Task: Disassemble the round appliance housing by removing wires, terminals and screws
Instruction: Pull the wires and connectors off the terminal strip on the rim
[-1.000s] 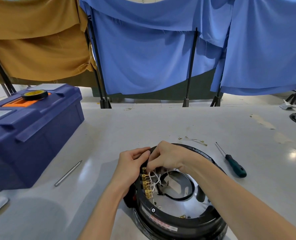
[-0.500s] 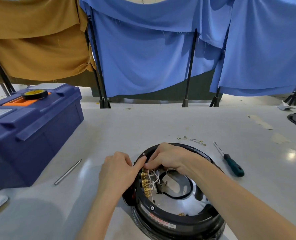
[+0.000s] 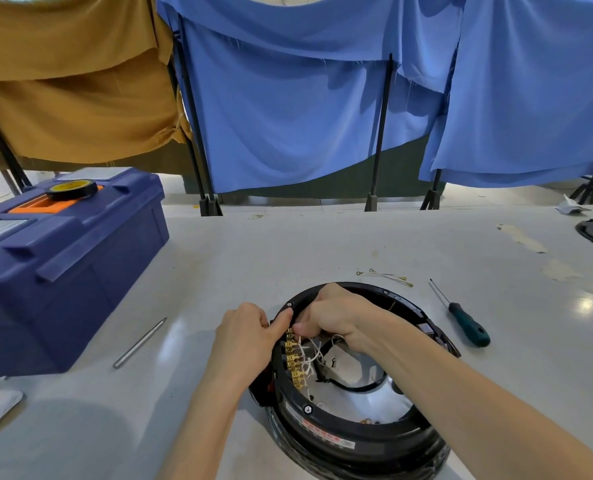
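Whereas a second ago the left hand lay over the rim, it now sits outboard of the round housing. Its fingers are curled and its thumb is on the left rim; grasp cannot be told.

Right hand: curled, still pinching the top of the brass terminals inside the housing's left wall.

White wires: still attached.

Judged: bracing for a pull.

Screwdriver: right of the housing, idle.

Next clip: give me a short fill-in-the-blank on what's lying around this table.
1. The screwdriver right of the housing has a ____ handle.
2. The roll of tape sits on the ____.
3. The metal rod lies to the housing's ____.
Missing words: green; toolbox; left.
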Available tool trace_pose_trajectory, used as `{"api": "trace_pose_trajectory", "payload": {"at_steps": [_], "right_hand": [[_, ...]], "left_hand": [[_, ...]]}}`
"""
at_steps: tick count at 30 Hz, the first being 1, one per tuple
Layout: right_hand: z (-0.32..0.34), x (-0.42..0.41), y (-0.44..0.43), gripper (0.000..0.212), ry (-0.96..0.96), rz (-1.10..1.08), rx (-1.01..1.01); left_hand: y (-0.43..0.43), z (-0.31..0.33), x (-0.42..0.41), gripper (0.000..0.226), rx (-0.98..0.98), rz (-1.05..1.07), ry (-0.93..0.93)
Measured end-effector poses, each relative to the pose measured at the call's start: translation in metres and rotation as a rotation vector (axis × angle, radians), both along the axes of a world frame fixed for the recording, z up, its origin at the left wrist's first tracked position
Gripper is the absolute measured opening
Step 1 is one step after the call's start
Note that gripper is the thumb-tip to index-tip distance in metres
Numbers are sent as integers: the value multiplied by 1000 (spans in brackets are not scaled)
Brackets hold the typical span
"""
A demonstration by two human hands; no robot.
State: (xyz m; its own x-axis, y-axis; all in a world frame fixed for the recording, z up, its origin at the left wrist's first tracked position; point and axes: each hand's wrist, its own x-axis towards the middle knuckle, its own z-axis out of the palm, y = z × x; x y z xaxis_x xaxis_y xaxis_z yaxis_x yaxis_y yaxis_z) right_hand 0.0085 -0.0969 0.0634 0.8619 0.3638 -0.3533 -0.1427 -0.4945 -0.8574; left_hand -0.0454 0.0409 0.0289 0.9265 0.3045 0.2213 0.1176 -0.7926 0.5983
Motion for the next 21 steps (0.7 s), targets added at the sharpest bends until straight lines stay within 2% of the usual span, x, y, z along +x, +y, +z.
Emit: {"api": "trace_pose_trajectory", "payload": {"at_steps": [2, 6, 15, 21], "right_hand": [[0, 0, 2, 16, 4, -13, 1], [-1, 1, 2, 13, 7, -32, 13], [-5, 2, -1, 23, 1, -97, 35], [3, -2, -10, 5, -78, 2, -30]], "left_hand": [[0, 0, 1, 64, 3, 5, 2], [-1, 0, 0, 64, 0, 6, -10], [-2, 0, -1, 64, -2, 0, -18], [-2, -2, -2, 64, -46, 20, -27]]}}
